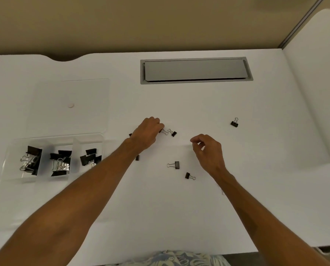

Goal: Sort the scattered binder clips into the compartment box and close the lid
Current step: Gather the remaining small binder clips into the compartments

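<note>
The compartment box (58, 136) stood at the left of the table (179, 208), its three compartments part-filled and its lid (70, 93) open behind it. The left hand (147, 133) had its fingers clamped on a small clip (162, 131). The neighbouring clip (173, 133) appeared to touch it at the handles, so a lift could drag or flick that clip away. The right hand (208, 150) hovered with fingers loosely curled and empty.

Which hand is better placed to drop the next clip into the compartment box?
Left. The left hand pinches a binder clip, and the compartment box sits on its side; the right hand holds nothing, farther away.
</note>
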